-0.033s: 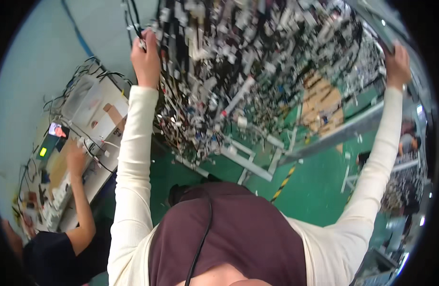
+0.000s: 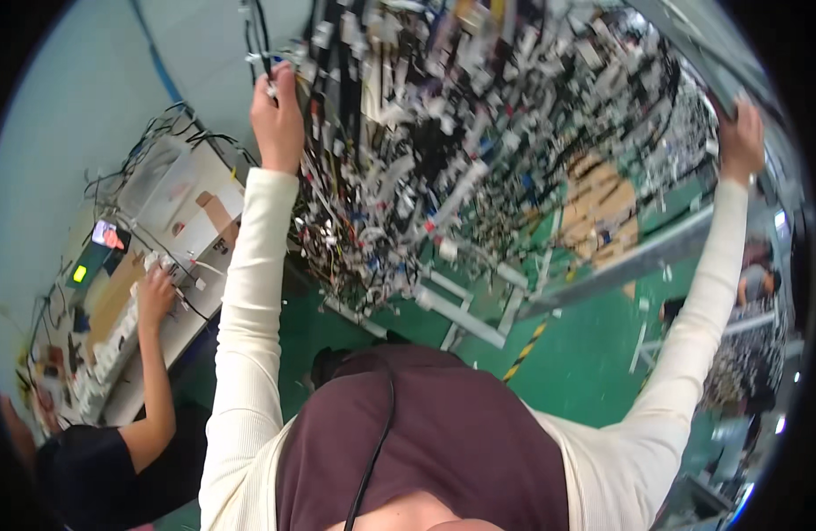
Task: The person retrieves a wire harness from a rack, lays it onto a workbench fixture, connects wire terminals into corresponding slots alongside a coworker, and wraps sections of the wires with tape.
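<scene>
Both my arms reach up and forward, far apart. My left hand (image 2: 278,124) is closed round a few thin black cables (image 2: 262,40) with small white tags, at the upper left. On the far right my right hand (image 2: 742,137) is closed at the lower end of a grey metal rail (image 2: 702,66); its fingertips are partly hidden. Between my hands hangs a dense mass of wire harnesses (image 2: 408,168), mostly black, with many white connectors and labels. Its upper part is blurred.
A grey metal stand (image 2: 461,319) stands below the harnesses on the green floor (image 2: 585,354), which has a yellow-black stripe (image 2: 525,352). At left, a co-worker's hand (image 2: 155,296) works at a bench (image 2: 200,173) with a clear bin (image 2: 155,177). Another person (image 2: 757,283) is far right.
Both my hands sit slightly lower in the picture, still closed. The hanging harnesses have shifted a little. The co-worker's hand has moved slightly to the right along the bench.
</scene>
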A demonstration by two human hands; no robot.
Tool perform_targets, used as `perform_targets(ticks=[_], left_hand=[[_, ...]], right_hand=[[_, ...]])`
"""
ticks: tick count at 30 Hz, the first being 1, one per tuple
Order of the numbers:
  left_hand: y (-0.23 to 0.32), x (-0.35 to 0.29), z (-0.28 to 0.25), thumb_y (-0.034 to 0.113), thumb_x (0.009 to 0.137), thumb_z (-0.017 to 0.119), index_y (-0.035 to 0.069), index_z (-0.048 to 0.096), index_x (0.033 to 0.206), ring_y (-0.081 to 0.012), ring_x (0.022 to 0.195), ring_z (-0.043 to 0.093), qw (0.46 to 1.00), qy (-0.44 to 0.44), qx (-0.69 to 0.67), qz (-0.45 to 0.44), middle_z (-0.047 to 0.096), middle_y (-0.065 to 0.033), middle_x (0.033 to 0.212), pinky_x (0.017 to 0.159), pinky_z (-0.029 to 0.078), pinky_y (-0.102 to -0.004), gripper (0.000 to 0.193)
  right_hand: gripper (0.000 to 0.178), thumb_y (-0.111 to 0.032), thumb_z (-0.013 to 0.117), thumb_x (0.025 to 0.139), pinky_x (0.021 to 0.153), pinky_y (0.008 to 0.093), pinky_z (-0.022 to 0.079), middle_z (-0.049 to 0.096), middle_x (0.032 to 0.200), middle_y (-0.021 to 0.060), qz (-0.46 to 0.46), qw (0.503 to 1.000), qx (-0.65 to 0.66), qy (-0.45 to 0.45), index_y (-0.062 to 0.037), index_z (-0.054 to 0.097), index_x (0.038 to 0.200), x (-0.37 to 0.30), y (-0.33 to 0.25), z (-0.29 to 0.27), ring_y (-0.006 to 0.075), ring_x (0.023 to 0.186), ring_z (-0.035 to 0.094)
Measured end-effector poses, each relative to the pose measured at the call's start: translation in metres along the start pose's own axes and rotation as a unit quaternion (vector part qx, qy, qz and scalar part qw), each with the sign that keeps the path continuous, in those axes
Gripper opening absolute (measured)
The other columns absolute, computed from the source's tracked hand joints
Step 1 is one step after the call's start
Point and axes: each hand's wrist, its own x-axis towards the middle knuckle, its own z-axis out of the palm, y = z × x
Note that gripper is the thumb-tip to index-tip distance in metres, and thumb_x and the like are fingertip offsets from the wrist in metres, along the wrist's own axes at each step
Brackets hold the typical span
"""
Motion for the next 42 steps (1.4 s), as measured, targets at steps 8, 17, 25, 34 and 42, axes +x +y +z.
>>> perform_targets(ticks=[8, 17, 25, 34, 42], left_hand=[[-0.037, 0.011, -0.003, 0.021, 0.099, 0.060, 0.004, 0.052, 0.133, -0.0080, 0.093, 0.054, 0.992, -0.026, 0.040, -0.117, 0.060, -0.0003, 0.107, 0.083, 0.044, -0.0240, 0.039], [-0.083, 0.038, 0.038, 0.019, 0.093, 0.068, 0.003, 0.055, 0.131, -0.0314, 0.109, 0.057, 0.989, -0.053, 0.120, -0.067, 0.057, -0.0190, 0.117, 0.097, 0.044, -0.0370, 0.043], [-0.065, 0.070, 0.039, 0.037, 0.080, 0.078, 0.003, 0.058, 0.121, -0.0370, 0.091, 0.064, 0.968, 0.006, 0.252, -0.007, 0.055, -0.0172, 0.109, 0.078, 0.053, -0.0438, 0.056], [-0.097, 0.106, 0.076, 0.030, 0.086, 0.072, 0.001, 0.064, 0.101, -0.0394, 0.093, 0.061, 0.972, -0.107, 0.206, -0.032, 0.060, -0.0200, 0.098, 0.079, 0.050, -0.0462, 0.033], [-0.108, 0.101, 0.158, 0.032, 0.084, 0.075, 0.001, 0.065, 0.105, -0.0405, 0.097, 0.063, 0.970, -0.179, 0.165, -0.027, 0.060, -0.0211, 0.110, 0.084, 0.051, -0.0475, 0.039]], right_hand=[[0.045, -0.061, 0.081, 0.067, 0.055, 0.0287, 0.053, 0.065, 0.072, -0.0066, 0.001, 0.997, -0.005, 0.075, -0.0199, 0.068, 0.078, 0.006, -0.013, -0.031, 0.0162, 0.065, 0.066], [0.044, -0.042, 0.073, 0.083, 0.079, 0.0434, 0.053, 0.070, 0.104, 0.0143, 0.120, 0.959, 0.051, -0.253, -0.0143, 0.067, 0.117, -0.038, 0.047, -0.041, 0.0374, 0.093, 0.067], [0.074, -0.046, 0.072, 0.083, 0.095, 0.0451, 0.048, 0.061, 0.129, 0.0187, 0.215, 0.906, -0.013, -0.364, -0.0181, 0.044, 0.146, -0.082, 0.078, -0.020, 0.0386, 0.116, 0.058], [0.050, -0.051, 0.063, 0.088, 0.074, 0.0518, 0.050, 0.068, 0.097, 0.0203, 0.168, 0.897, -0.128, -0.389, -0.0053, 0.064, 0.110, -0.088, 0.105, -0.044, 0.0434, 0.092, 0.064], [0.055, -0.056, 0.059, 0.090, 0.078, 0.0505, 0.051, 0.068, 0.104, 0.0216, 0.085, 0.965, -0.122, -0.216, -0.0087, 0.065, 0.117, -0.112, 0.188, -0.165, 0.0418, 0.093, 0.066]])
